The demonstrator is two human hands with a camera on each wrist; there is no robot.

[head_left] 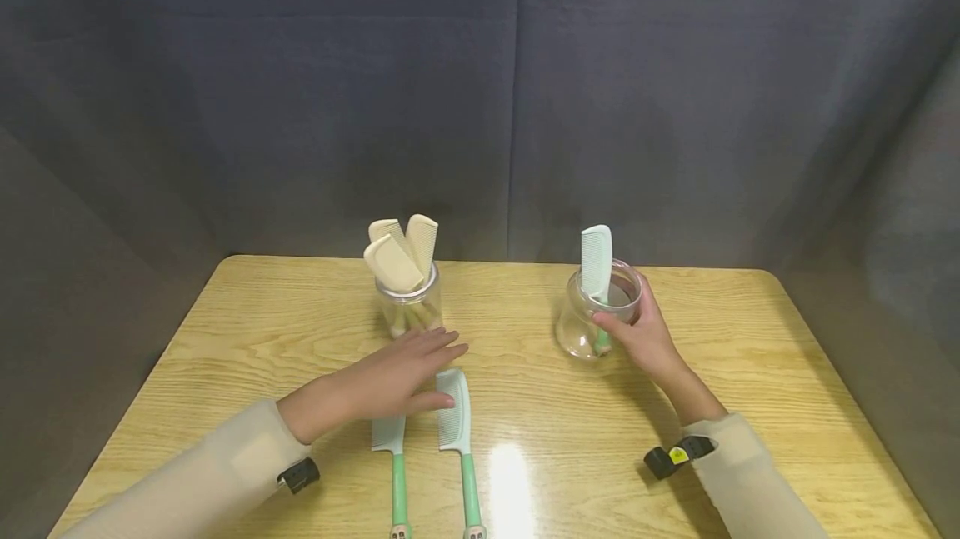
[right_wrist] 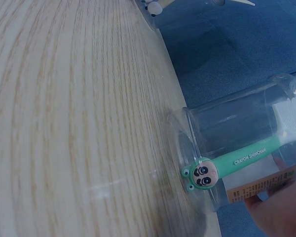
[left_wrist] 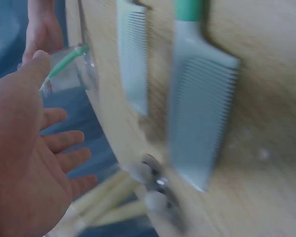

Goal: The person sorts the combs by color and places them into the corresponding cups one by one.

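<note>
3 cream combs (head_left: 401,252) in L jar (head_left: 410,310) | R jar (head_left: 592,322): 1 green comb (head_left: 597,264) (handle down)

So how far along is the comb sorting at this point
Done: three cream combs stand in the left jar, and one green comb stands in the right jar. In hand: the right hand holds that jar, while the left hand, fingers straight, reaches over the table. Left: two green combs lie flat beside it.
</note>
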